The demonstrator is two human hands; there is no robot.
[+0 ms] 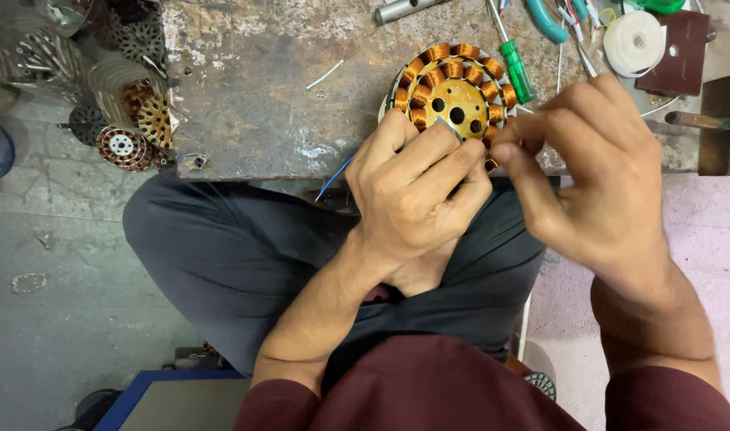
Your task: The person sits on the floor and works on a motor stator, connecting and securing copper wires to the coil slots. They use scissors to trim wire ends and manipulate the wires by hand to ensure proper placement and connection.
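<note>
Stator: copper-wound motor stator (454, 88) lies at the near edge of worn metal bench (253, 88).
Left hand (417, 187): fingers curled, gripping stator's near rim.
Right hand (596, 172): fingertips pinched at a coil; whether wire is held, cannot tell.
Nearby: green screwdriver (516, 68), tape roll (635, 41).

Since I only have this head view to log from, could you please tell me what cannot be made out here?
- Near edge of the copper-wound stator: hidden by the left hand and right hand.
- What the fingertips pinch: too small.
- Blue wire: its end is hidden under the left hand.
- Tools at the top: cut off by the frame edge.
</note>
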